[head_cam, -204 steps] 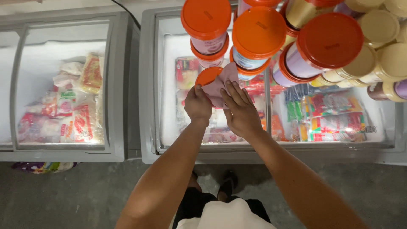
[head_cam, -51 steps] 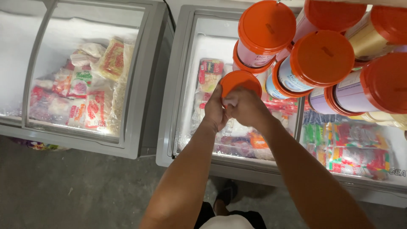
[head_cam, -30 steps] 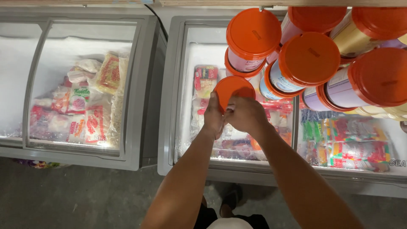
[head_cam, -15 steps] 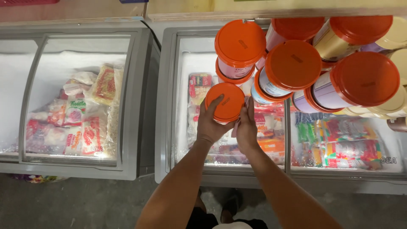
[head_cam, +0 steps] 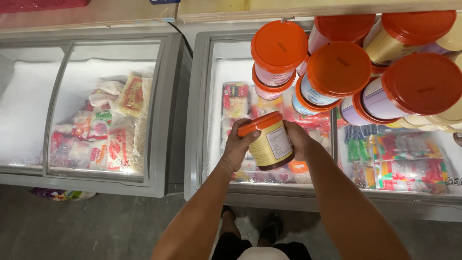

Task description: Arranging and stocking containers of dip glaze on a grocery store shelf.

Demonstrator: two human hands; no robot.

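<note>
A yellow tub with an orange lid [head_cam: 269, 142] is tilted on its side between both hands, above the right chest freezer [head_cam: 197, 144]. My left hand [head_cam: 238, 144] grips it near the lid, thumb on the lid's rim. My right hand [head_cam: 297, 138] holds the tub's other side, by its white label. Just above them, stacked tubs with orange lids [head_cam: 337, 72] stand on the freezer's glass top, some pink, some purple, some cream.
A second chest freezer [head_cam: 166, 115] stands at the left, its sliding glass lid over frozen food packets [head_cam: 108, 135] and frost. More packets [head_cam: 399, 161] lie in the right freezer. A wooden shelf edge [head_cam: 288, 9] runs along the top. Grey concrete floor and my feet lie below.
The tub was held lid-up toward the camera among the stacked tubs; now it has come down a little and tipped sideways, showing its yellow side and label. Both hands still grip it.
</note>
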